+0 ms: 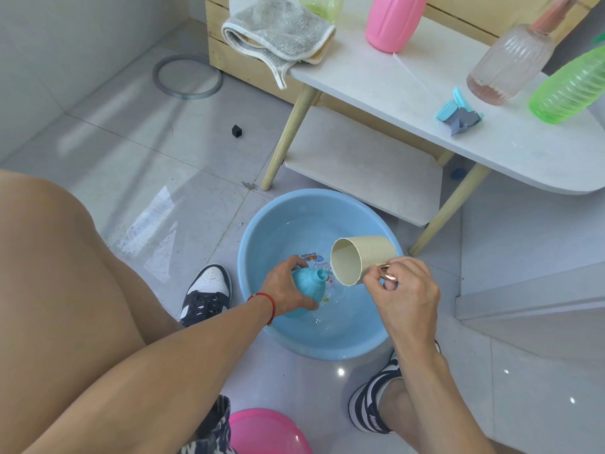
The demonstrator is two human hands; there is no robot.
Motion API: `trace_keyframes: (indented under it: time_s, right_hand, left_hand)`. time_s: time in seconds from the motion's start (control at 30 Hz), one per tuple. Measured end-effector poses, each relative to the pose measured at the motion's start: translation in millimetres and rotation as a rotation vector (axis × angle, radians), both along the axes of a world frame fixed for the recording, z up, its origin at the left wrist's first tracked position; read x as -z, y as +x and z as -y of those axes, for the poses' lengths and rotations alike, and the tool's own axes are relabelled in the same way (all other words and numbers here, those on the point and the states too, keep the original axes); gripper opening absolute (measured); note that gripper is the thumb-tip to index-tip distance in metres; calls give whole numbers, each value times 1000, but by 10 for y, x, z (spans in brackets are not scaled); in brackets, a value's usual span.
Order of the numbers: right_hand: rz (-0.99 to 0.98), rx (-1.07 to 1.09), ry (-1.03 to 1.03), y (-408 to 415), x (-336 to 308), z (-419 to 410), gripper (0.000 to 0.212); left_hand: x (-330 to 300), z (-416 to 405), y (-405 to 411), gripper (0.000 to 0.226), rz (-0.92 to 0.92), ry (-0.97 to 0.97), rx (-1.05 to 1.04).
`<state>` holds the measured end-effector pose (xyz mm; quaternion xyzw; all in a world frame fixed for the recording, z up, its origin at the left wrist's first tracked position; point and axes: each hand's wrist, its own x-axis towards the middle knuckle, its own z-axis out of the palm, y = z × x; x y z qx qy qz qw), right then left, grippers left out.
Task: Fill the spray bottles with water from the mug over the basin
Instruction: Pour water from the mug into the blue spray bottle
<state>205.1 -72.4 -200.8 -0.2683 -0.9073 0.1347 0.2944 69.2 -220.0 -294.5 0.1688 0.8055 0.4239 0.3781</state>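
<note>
Your left hand [288,286] covers most of the blue bottle [309,285]; the frame's edge crops the pink bottle [394,19].

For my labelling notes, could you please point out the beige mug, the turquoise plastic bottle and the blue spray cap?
beige mug [370,255]: head view, outer side wall.
turquoise plastic bottle [309,285]: head view, shoulder below neck.
blue spray cap [456,108]: head view, top.
</note>
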Motion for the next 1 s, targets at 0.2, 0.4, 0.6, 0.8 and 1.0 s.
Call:
trace_keyframes:
  time_s: [0.2, 0.4, 0.6, 0.8, 1.0]
  right_hand:
    - [-12, -10, 35, 2, 5, -8, 46]
    - [-28, -40, 57, 5, 11, -1, 48]
    - [-23, 0, 20, 13, 22, -1, 42]
    - [85, 253, -301, -21, 59, -110, 47]
    - [304, -100, 146, 9, 291, -277, 36]
  left_hand:
    - [-10, -2, 3, 75, 10, 1, 9]
    - [-5, -15, 11, 74, 9, -1, 16]
    - [5, -15, 8, 75, 18, 4, 9]
    - [-8, -31, -12, 76, 35, 9, -26]
    - [-1, -58, -24, 78, 57, -52, -76]
